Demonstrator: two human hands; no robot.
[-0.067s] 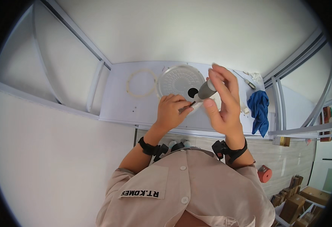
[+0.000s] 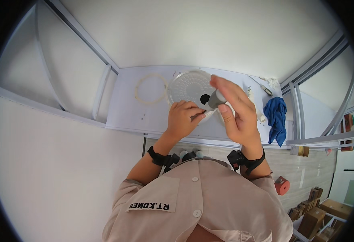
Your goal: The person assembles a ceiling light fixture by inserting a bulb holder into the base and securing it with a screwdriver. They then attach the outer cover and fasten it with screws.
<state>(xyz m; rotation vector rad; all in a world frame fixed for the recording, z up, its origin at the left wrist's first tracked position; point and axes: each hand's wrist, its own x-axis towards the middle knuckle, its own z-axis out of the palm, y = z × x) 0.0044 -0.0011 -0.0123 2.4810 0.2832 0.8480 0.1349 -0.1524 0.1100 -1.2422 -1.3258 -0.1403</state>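
My right hand has its thumb and straightened fingers about the thick grey handle of a screwdriver, its lighter end toward the palm. The handle slants down toward my left hand, closed in a pinch around something thin and dark that the fingers mostly hide. Just beyond both hands is a round metal disc-shaped cover with a ribbed pattern. A black round spot shows beside the handle. The lower right part of the cover is behind my right hand.
A pale ring lies on the white table at the left. On the right are another screwdriver, a blue cloth and small white pieces. Metal frame bars flank the table. A red roll and cardboard boxes sit lower right.
My right hand's fingers have swung left and lower across the screwdriver handle, which now tilts differently. My left hand stays in place.
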